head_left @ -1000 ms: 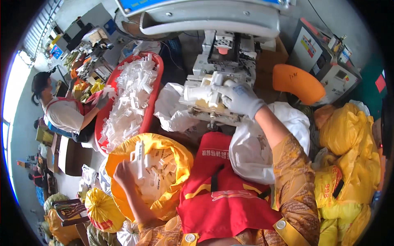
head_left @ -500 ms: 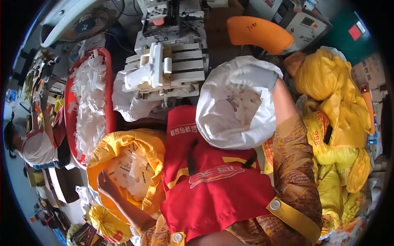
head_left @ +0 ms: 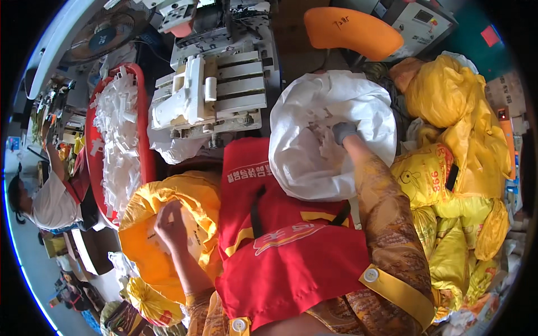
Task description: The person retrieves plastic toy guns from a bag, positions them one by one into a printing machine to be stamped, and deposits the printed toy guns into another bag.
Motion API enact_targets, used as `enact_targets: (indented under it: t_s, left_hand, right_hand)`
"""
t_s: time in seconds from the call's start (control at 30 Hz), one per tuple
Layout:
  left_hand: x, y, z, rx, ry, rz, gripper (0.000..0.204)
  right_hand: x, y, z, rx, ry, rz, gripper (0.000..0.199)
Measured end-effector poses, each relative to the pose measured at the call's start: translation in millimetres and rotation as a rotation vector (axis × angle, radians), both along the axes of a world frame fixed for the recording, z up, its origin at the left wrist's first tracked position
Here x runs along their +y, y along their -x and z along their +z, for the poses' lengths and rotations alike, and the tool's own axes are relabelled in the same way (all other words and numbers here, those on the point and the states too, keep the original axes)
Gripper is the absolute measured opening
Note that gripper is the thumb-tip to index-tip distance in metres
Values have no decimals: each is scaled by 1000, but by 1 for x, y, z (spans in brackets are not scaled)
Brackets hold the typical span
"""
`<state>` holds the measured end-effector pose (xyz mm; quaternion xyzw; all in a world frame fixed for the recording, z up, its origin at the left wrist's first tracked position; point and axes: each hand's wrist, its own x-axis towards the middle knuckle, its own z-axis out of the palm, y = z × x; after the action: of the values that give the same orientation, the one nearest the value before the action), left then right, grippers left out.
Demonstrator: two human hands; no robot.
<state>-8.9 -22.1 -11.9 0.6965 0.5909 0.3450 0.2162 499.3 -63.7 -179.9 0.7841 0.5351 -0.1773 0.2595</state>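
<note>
My left hand [head_left: 171, 223] is over the mouth of a yellow sack [head_left: 136, 246], its fingers curled together; what they hold, if anything, cannot be made out. Pale plastic pieces show inside this sack, partly behind the hand. My right hand [head_left: 343, 133], in a grey glove, reaches down into a white woven sack [head_left: 291, 168]. Loose translucent plastic pieces [head_left: 320, 137] lie in there beside its fingertips, and the fingers are mostly hidden from view. A red apron [head_left: 291, 269] covers my lap between the two sacks.
A red oval tub [head_left: 147, 140] heaped with white plastic pieces stands at the left. Ahead is a machine with a slatted bed and white fixture [head_left: 193, 92]. An orange chair back [head_left: 353, 33] rises behind the white sack; yellow bags [head_left: 448, 123] crowd the right. Another person [head_left: 53, 201] works far left.
My left hand has moved up and right over the yellow sack, its fingers now curled. My right hand has shifted from the white sack's far right rim down toward its middle.
</note>
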Motion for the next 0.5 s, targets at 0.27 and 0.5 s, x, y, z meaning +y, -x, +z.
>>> enact_targets:
  t_s: [0.27,0.5]
  left_hand:
    - [-8,-97,10,-60,-31,-452,4]
    - [-25,-128,25,-66,-154,-715,6]
  right_hand:
    - [1,-19,19,98,-89,3,39]
    - [-23,10,-21,93,1,21,36]
